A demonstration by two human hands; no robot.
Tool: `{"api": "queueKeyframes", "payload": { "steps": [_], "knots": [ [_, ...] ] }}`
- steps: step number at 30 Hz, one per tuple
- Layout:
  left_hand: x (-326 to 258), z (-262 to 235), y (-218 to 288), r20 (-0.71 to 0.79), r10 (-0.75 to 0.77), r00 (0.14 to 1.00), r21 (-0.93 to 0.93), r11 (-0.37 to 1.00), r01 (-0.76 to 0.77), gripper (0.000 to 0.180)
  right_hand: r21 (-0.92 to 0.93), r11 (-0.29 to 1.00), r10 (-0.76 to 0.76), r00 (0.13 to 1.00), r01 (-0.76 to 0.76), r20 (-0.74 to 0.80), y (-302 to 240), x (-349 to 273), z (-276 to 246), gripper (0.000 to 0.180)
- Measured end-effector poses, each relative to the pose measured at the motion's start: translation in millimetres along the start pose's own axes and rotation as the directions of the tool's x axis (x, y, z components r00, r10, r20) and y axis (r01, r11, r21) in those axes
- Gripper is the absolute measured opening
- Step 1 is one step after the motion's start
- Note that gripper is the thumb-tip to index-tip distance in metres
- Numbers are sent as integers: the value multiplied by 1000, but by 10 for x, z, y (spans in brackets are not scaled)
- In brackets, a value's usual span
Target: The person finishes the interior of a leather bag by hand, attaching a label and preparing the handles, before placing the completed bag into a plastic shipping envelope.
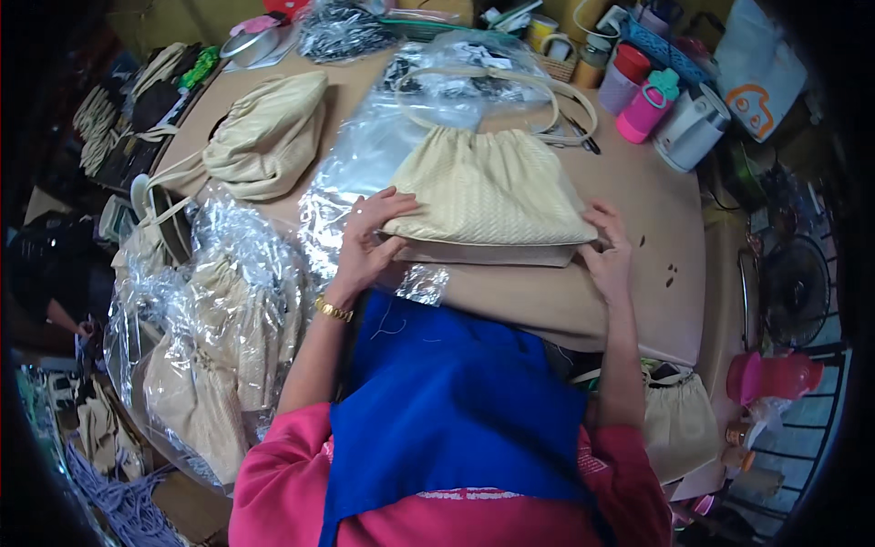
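A cream woven handbag (pixel 492 187) with a gathered top lies in front of me on the brown table (pixel 538 292). Its long strap (pixel 592 114) loops away behind it. My left hand (pixel 372 235) grips the bag's lower left corner between thumb and fingers. At the lower right corner my right hand (pixel 605 244) pinches the edge in the same way. The bag's pale base panel shows beneath its front seam. Under and behind the bag spreads clear plastic wrapping (pixel 355 173), and a small clear packet (pixel 423 284) lies near my left wrist.
Another cream bag (pixel 269 137) lies at the far left. Several plastic-wrapped bags (pixel 219 337) fill a container on my left. At the back right stand a pink bottle (pixel 643 114) and a white kettle (pixel 693 128). A fan (pixel 795 287) is at far right; a person's arm (pixel 64 317) appears far left.
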State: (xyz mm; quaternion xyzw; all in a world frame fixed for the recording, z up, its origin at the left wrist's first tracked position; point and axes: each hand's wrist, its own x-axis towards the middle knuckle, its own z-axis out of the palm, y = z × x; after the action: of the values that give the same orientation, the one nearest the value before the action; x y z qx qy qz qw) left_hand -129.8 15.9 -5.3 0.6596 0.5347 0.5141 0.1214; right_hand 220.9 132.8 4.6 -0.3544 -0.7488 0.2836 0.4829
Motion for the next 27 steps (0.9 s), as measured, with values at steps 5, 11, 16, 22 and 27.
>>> {"api": "queueKeyframes", "payload": {
  "steps": [5,11,16,22,27],
  "knots": [
    [59,135,-252,-100,-77,992,127,988,89,10,-95,983,155,986,-160,-55,390,64,114,3],
    [-75,162,-494,20,-445,895,-198,876,440,19,-190,911,396,904,-365,162,428,189,11,21],
    [-68,-228,-2,230,-432,872,-491,723,487,38,232,886,378,915,-402,145,-1,-202,-183,45],
    [-74,14,-139,16,-397,918,-513,785,348,15,440,760,501,862,-478,70,209,-194,7,31],
    [-369,240,-158,-59,-366,929,-114,927,358,25,-172,956,237,971,-237,-17,142,-339,-72,19]
  ]
}}
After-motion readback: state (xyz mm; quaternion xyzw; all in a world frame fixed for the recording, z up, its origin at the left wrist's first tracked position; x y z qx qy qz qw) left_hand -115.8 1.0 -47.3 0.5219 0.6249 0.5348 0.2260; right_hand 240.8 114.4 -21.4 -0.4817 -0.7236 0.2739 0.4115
